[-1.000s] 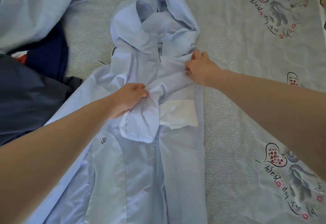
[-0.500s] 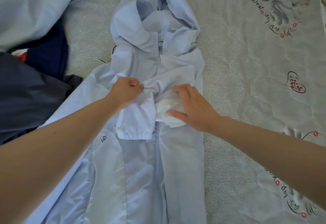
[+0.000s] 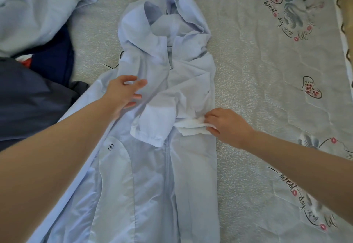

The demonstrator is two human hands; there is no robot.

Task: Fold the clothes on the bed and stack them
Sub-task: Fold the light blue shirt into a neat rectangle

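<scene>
A light blue hooded jacket (image 3: 152, 175) lies front up along the middle of the bed, its hood (image 3: 168, 23) at the far end. One sleeve is folded across the chest, cuff (image 3: 150, 137) pointing toward me. My left hand (image 3: 124, 93) hovers over the jacket's left shoulder area with fingers spread and holds nothing. My right hand (image 3: 227, 124) pinches a white fabric piece (image 3: 193, 128) at the jacket's right edge, just under the folded sleeve.
A pile of clothes sits at the left: a pale blue garment (image 3: 38, 9), a navy one (image 3: 55, 59) and a dark grey-blue one (image 3: 28, 97). The grey quilted bedspread (image 3: 267, 89) with heart prints stretches to the right; the bed's edge (image 3: 342, 32) runs at far right.
My left hand let go of the folded sleeve and opened, moving slightly left. My right hand slid right to the jacket's edge and pinched the white fabric.
</scene>
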